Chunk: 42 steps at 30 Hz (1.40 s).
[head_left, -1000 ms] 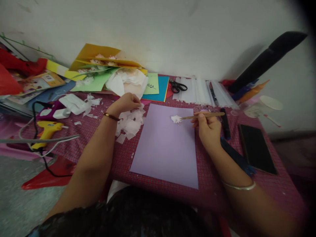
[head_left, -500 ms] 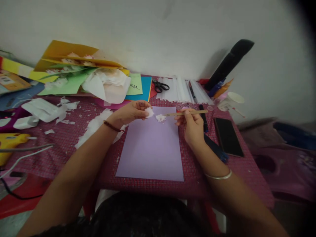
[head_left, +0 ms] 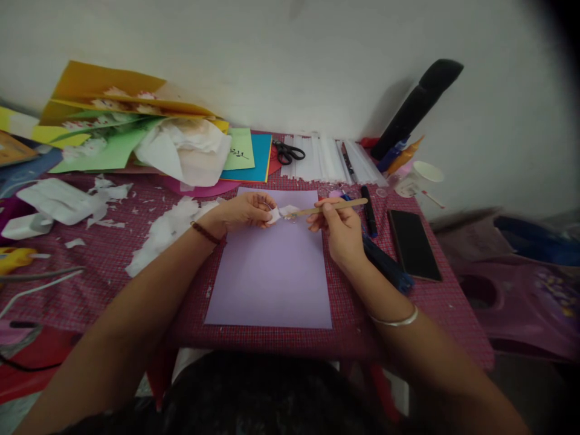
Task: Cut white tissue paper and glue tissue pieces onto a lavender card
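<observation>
My left hand [head_left: 254, 211] pinches a small white paper piece [head_left: 273, 215] above the upper part of a purple sheet of paper [head_left: 272, 272]. Between thumb and fingers, my right hand [head_left: 339, 226] holds a flat wooden stick [head_left: 335, 206] that points left. The stick's tip is close beside the piece in my left hand; whether they touch I cannot tell. Under the tip lies another white paper piece [head_left: 289, 209] on the purple sheet, partly covered by the stick.
Black scissors [head_left: 289, 152] lie behind the sheet. White paper scraps [head_left: 158, 235] spread to the left, near a yellow glue gun [head_left: 17, 260]. On the right are a black marker [head_left: 369, 211], a dark phone [head_left: 414, 244] and a paper cup [head_left: 421, 176].
The stick's tip has moved left, from the white piece on the sheet towards the one in my left hand. The whole view has shifted slightly.
</observation>
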{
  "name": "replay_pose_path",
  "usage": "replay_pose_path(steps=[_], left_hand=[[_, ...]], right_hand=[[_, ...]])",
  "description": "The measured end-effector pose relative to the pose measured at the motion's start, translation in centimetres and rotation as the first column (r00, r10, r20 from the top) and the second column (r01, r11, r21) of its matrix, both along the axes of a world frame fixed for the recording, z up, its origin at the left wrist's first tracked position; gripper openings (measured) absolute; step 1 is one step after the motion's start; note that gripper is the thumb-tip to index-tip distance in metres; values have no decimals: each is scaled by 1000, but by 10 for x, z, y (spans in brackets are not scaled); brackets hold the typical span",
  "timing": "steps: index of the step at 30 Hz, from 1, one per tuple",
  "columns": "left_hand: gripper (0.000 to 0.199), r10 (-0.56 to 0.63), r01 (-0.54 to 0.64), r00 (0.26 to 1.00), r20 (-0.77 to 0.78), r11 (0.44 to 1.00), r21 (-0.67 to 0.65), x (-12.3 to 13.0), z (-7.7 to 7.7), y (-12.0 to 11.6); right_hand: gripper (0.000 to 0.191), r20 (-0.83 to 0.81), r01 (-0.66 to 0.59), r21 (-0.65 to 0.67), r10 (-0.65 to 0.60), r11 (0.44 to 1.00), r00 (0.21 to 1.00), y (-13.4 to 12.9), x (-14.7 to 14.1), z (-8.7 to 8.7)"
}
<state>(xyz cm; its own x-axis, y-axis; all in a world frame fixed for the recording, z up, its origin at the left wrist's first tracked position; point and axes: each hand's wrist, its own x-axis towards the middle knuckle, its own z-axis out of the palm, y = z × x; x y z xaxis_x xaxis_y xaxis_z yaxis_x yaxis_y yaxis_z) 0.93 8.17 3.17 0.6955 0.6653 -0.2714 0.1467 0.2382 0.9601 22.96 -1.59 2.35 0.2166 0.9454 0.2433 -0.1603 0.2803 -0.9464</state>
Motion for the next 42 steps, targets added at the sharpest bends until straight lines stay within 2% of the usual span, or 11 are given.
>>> replay_pose_path(steps=[6,15,22,29,32,36,39,42], left_hand=[[28,-7,6,1000,6,1000,14,3,-2,-2],[27,-11,11,1000,12,1000,-22,8,7,-11],[18,-37,42,996,81,997,-66,11,11,-16],[36,-48,60,988,144,995,-76,12,7,-14],[41,-12,22,990,142,997,-73,12,6,-14],[55,36,-38,994,100,999,21,18,7,-19],[55,59,-66,995,83,994,89,23,5,-22],[51,60,-68,994,96,994,90,25,-1,-21]], right_hand=[[21,33,4,8,-4,1000,999,0,-2,-3],[23,93,2,-10,-1,1000,996,0,-2,0],[18,65,17,27,-19,999,998,0,0,-2],[24,170,-9,28,4,1000,985,-1,1,-3],[24,195,-5,35,-2,999,981,-2,0,-3],[24,250,-21,75,2,997,968,-6,-3,1],[24,312,-27,102,-6,994,950,-10,-4,4],[23,370,-24,108,-18,994,929,-13,-5,6]])
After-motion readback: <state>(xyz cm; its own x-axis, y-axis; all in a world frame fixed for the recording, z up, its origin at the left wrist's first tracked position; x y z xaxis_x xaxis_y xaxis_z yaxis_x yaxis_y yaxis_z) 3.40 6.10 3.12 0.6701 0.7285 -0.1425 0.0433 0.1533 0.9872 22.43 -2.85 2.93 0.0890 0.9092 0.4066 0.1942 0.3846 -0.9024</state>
